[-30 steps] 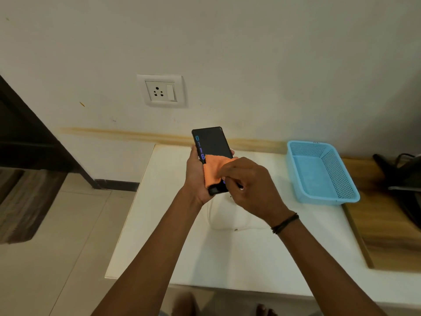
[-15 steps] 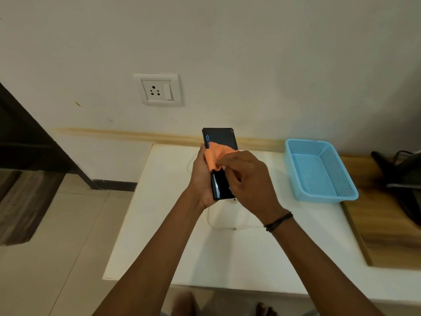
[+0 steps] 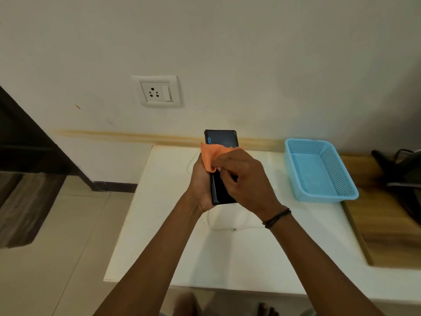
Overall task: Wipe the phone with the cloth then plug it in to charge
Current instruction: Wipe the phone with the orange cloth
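A black phone point(image 3: 222, 138) is held upright above the white table point(image 3: 239, 258), its screen facing me. My left hand point(image 3: 200, 185) grips it from the left side and behind. My right hand point(image 3: 243, 179) presses a small orange cloth point(image 3: 210, 155) against the upper half of the screen. A white charging cable point(image 3: 224, 229) lies on the table under my hands, its plug end near the middle. The wall socket point(image 3: 157, 91) with a switch sits on the wall up and to the left of the phone.
A light blue plastic basket point(image 3: 319, 172) stands on the table at the right. Past it lies a wooden surface point(image 3: 387, 236) with a dark object point(image 3: 407, 176) at the far right. A dark door frame point(image 3: 34, 142) and tiled floor point(image 3: 68, 247) are at the left.
The cloth and my right hand have slid up the screen from the lower part to the upper part. The phone has turned more upright and shifted slightly right.
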